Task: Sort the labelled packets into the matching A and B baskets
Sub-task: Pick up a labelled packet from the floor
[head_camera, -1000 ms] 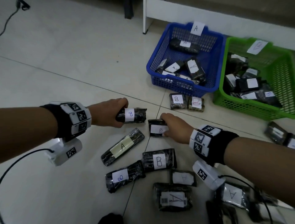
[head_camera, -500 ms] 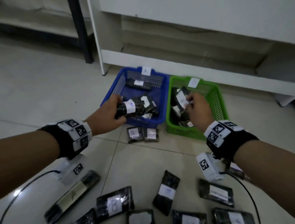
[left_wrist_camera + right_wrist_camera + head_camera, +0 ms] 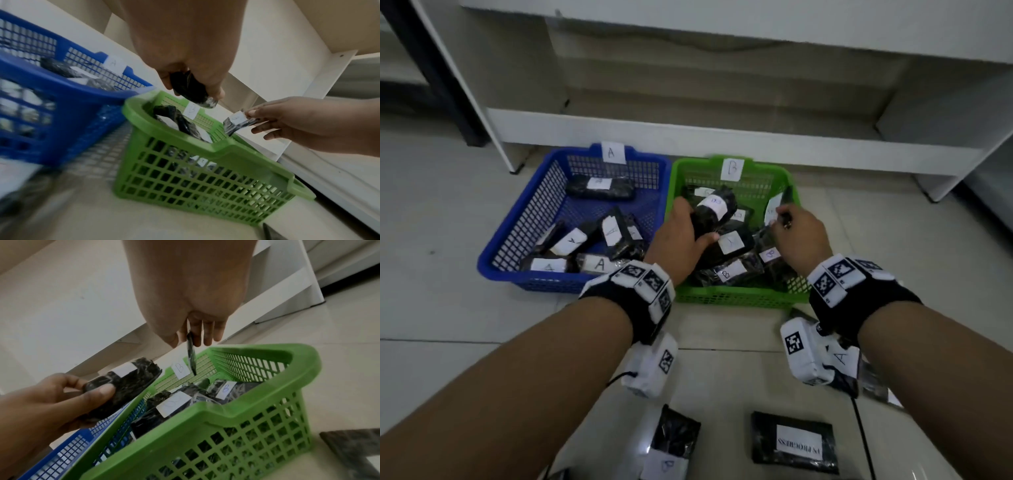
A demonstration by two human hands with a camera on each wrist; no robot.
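Green basket (image 3: 736, 297) touching blue basket (image 3: 517, 240) along one rim, shelf unit (image 3: 688, 137) close behind. Left hand (image 3: 677, 240) wrapped around a rolled packet (image 3: 714, 209) above the green rim; right hand (image 3: 799, 236) pinching a flat packet (image 3: 236, 124) (label B) over the far corner.

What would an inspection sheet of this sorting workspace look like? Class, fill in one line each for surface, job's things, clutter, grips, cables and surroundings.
Surface: pale tiled floor.
Job's things: blue basket tagged A and green basket tagged B stand side by side, both holding black packets; unsorted packets lie nearer the person, one labelled A.
Clutter: a packet with a printed label, neither A nor B.
Grips: left hand grips a B packet over the green basket; right hand pinches a thin B packet above it.
Cables: black leads run from the wrist cameras.
Surroundings: white shelving behind the baskets.
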